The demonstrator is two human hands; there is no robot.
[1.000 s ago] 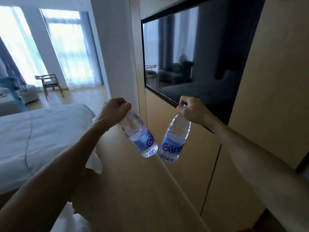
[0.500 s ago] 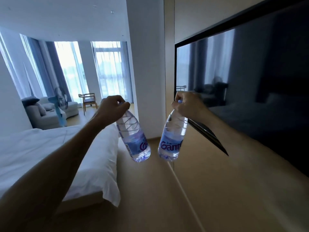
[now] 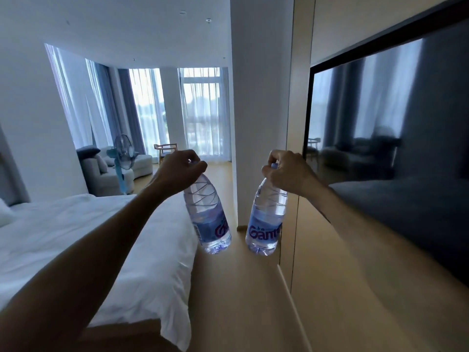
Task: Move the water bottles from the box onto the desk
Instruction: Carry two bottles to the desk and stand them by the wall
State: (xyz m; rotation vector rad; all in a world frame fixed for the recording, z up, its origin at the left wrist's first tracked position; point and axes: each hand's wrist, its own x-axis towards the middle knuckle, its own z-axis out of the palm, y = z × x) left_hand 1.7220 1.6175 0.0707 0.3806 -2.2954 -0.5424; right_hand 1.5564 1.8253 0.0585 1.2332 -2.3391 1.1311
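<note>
My left hand grips the neck of a clear water bottle with a blue label, which hangs tilted, its base toward the right. Gripped at the cap by my right hand, a second water bottle with a blue label hangs almost upright. Both bottles are held in the air over the wooden floor, a short gap between them. No box and no desk are in view.
A bed with white sheets fills the left. A wood-panelled wall with a dark TV screen runs along the right. A narrow floor aisle lies between them. A white pillar, a sofa, a fan and a chair stand farther back.
The view has swung up and to the left, bringing the windows, sofa and fan into sight. Both hands keep their bottles and the bottles have drawn slightly apart.
</note>
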